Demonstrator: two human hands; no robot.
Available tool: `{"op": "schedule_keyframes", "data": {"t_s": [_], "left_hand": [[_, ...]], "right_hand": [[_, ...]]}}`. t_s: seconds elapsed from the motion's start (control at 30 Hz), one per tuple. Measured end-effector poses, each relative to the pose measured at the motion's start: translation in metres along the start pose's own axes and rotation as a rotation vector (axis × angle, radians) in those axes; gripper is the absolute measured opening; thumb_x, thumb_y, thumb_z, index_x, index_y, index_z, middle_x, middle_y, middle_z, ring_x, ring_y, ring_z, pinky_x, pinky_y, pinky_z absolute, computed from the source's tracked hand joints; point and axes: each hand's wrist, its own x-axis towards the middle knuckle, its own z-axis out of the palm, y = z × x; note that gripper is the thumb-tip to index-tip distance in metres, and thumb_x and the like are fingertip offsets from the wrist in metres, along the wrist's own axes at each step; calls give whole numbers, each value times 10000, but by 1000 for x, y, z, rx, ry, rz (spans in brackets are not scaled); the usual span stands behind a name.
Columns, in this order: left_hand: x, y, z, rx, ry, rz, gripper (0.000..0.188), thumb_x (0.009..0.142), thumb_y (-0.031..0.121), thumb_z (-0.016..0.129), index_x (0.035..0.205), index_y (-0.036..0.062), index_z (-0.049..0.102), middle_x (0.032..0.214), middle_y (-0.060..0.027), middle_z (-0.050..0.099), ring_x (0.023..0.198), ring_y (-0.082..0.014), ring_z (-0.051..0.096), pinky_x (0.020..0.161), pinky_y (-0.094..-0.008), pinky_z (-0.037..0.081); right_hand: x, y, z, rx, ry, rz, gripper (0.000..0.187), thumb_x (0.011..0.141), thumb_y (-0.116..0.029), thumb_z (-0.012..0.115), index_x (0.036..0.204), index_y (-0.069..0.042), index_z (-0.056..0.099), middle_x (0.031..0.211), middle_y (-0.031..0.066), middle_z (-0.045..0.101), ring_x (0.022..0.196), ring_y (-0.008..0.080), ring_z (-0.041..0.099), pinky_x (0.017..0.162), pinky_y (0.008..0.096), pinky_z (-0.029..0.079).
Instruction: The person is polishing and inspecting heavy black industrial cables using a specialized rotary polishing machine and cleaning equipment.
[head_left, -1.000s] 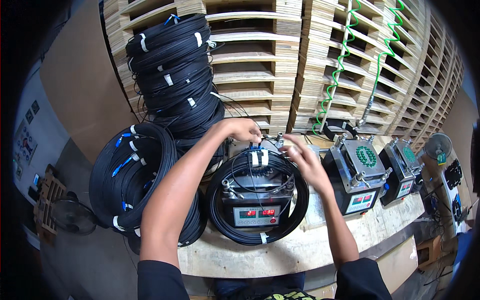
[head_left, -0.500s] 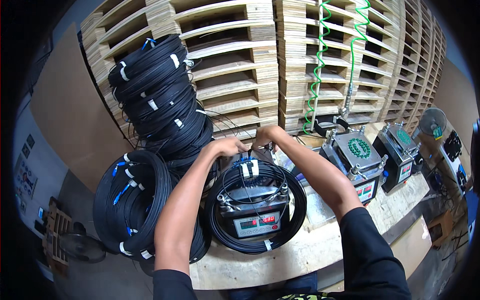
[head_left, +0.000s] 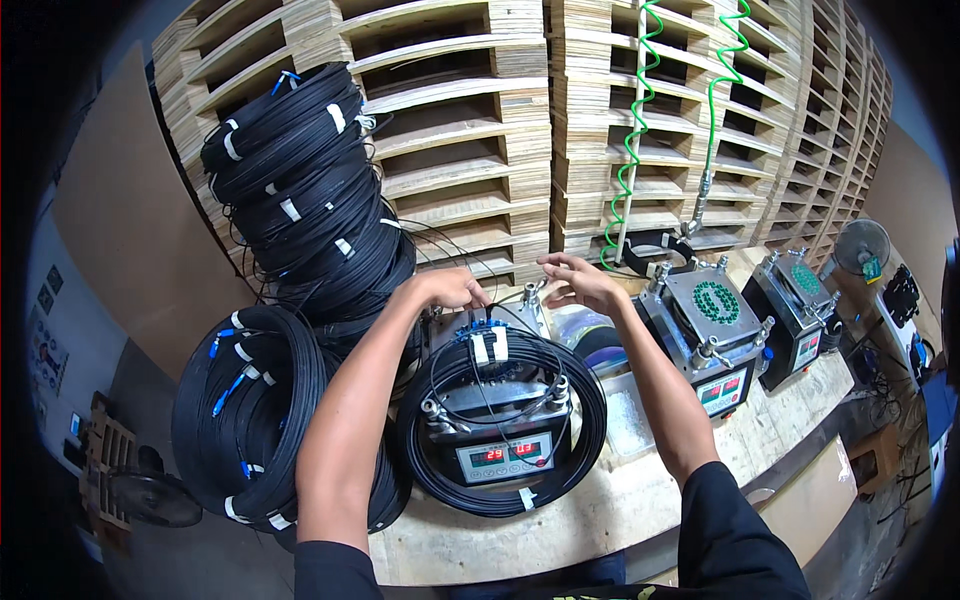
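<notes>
A coil of black cable (head_left: pixel 592 415) hangs around a metal benchtop machine (head_left: pixel 545 420) with a lit red digital display. White tape and a row of blue connectors (head_left: pixel 462 330) sit at the top of the coil, along the machine's upper plate. Just beyond them is my left hand (head_left: pixel 448 290), its fingers curled and the tips pressed down by a short black piece; what they hold is partly hidden. My right hand (head_left: pixel 583 283) is raised over the machine's far right corner, fingers apart and holding nothing. Beside it, round discs (head_left: pixel 590 335) lie on the bench.
Black cable coils (head_left: pixel 300 180) are stacked high at the left, with another coil (head_left: pixel 190 400) in front. Two similar machines (head_left: pixel 715 330) (head_left: pixel 800 300) stand on the right of the wooden bench (head_left: pixel 650 490). Wooden pallets (head_left: pixel 450 150) rise behind; green spiral hoses (head_left: pixel 635 130) hang down.
My right hand has moved away from my left, to the right, and its fingers have opened. The left hand stays by the connectors. The display reading has changed, and the view has shifted slightly.
</notes>
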Motion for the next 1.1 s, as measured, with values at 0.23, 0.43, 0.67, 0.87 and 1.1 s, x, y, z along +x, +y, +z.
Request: {"op": "schedule_keyframes", "data": {"t_s": [0.23, 0.43, 0.67, 0.87, 1.1], "left_hand": [[15, -6, 20, -178, 70, 135, 601, 767, -142, 418, 1270, 65, 674, 1179, -129, 704, 1077, -176, 646, 1016, -277, 461], [7, -11, 21, -245, 82, 119, 654, 729, -172, 383, 1253, 77, 685, 1194, -157, 696, 1123, -208, 648, 1030, -301, 471], [15, -12, 22, -239, 89, 165, 605, 745, -155, 417, 1244, 57, 687, 1178, -152, 705, 1104, -196, 652, 1029, -303, 472], [3, -15, 22, -223, 128, 132, 572, 762, -149, 428, 1237, 37, 687, 1118, -143, 723, 1037, -180, 676, 978, -290, 496], [11, -6, 23, -210, 103, 214, 548, 778, -138, 434, 1236, 30, 685, 1112, -154, 724, 1024, -181, 677, 960, -292, 504]], "right_hand": [[20, 28, -2, -55, 11, -236, 277, 939, -265, 700, 1108, -46, 681, 696, -58, 530, 601, 49, 453, 520, 225, 356], [8, 17, 9, 6, 55, -140, 519, 973, -467, 611, 1243, -24, 620, 668, -57, 487, 584, 59, 464, 528, 236, 384], [23, 47, -5, 215, -88, -351, 240, 981, -176, 628, 1182, -45, 612, 880, -43, 531, 679, 42, 409, 585, 204, 336], [7, 21, 18, -43, 92, -164, 353, 986, -270, 631, 1252, -43, 586, 830, -57, 508, 686, 28, 421, 577, 196, 311], [29, 49, -6, 181, -154, -372, 421, 990, -200, 619, 1376, -59, 528, 797, -81, 447, 677, 35, 400, 592, 198, 336]]}}
